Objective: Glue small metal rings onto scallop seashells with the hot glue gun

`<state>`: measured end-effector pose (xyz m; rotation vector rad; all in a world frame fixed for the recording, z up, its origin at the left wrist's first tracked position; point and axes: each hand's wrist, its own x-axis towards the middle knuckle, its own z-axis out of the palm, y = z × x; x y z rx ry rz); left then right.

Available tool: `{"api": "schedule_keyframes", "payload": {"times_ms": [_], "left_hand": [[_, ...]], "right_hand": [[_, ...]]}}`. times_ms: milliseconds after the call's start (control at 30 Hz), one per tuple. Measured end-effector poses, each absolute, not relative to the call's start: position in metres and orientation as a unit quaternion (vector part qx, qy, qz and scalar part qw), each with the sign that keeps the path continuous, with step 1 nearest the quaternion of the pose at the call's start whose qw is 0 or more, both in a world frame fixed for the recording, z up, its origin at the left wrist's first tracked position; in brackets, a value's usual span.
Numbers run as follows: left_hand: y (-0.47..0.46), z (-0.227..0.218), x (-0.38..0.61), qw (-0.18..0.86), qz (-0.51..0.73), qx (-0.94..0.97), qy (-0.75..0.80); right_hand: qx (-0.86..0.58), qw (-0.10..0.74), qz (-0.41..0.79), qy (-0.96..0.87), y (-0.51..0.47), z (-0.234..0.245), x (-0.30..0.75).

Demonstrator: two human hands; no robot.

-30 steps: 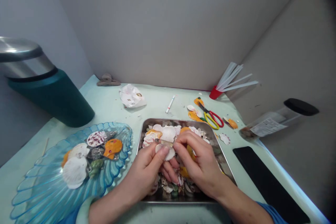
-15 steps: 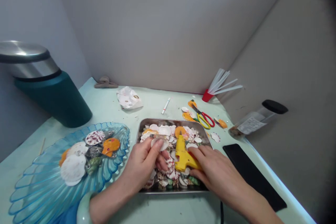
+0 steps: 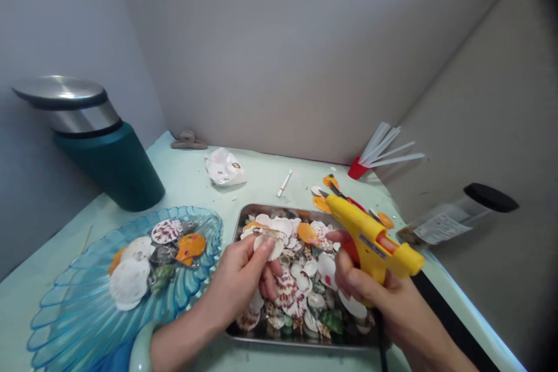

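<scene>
My left hand (image 3: 246,267) pinches a white seashell (image 3: 275,249) between thumb and fingers, over the left part of a metal tray (image 3: 238,334). In my right hand (image 3: 370,290) is a yellow glue gun (image 3: 361,229), gripped by its handle, with its nozzle pointing up and to the left above the tray's right side. Several shells lie heaped in the tray, among them a red-striped scallop shell (image 3: 285,296), an orange shell (image 3: 308,233) and a green shell (image 3: 333,321). A dark cord (image 3: 382,343) hangs below the gun.
A blue shell-shaped dish (image 3: 74,314) holding shells stands at left, before a teal bottle (image 3: 108,163). Behind the tray lie a crumpled wrapper (image 3: 224,167) and a marker (image 3: 285,183). A red cup (image 3: 357,168) of glue sticks and a clear jar (image 3: 453,218) stand at right.
My right hand has lifted the glue gun off the shells in the tray and turned its nozzle up-left. My left hand keeps the white seashell. The view has shifted slightly.
</scene>
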<state>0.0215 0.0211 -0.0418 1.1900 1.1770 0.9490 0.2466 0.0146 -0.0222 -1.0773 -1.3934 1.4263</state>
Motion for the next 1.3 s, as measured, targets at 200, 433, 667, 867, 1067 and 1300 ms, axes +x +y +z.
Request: {"api": "schedule_keyframes", "payload": {"times_ms": [200, 433, 667, 867, 1067, 1300], "left_hand": [[0.022, -0.04, 0.023, 0.592, 0.391, 0.486, 0.511], [0.022, -0.041, 0.025, 0.589, 0.373, 0.501, 0.513], [0.02, -0.042, 0.024, 0.587, 0.368, 0.511, 0.51], [0.02, -0.04, 0.024, 0.584, 0.38, 0.502, 0.512], [0.021, -0.042, 0.024, 0.575, 0.367, 0.521, 0.513], [0.02, -0.041, 0.024, 0.581, 0.377, 0.507, 0.513]], "right_hand": [[-0.405, 0.327, 0.595, -0.612, 0.012, -0.033, 0.239], [-0.409, 0.286, 0.456, -0.737, 0.014, -0.019, 0.229], [-0.421, 0.251, 0.407, -0.771, 0.016, -0.02, 0.225], [-0.435, 0.255, 0.376, -0.777, 0.013, -0.02, 0.223], [-0.423, 0.262, 0.38, -0.78, 0.013, -0.019, 0.22], [-0.432, 0.256, 0.356, -0.788, 0.014, -0.019, 0.222]]}}
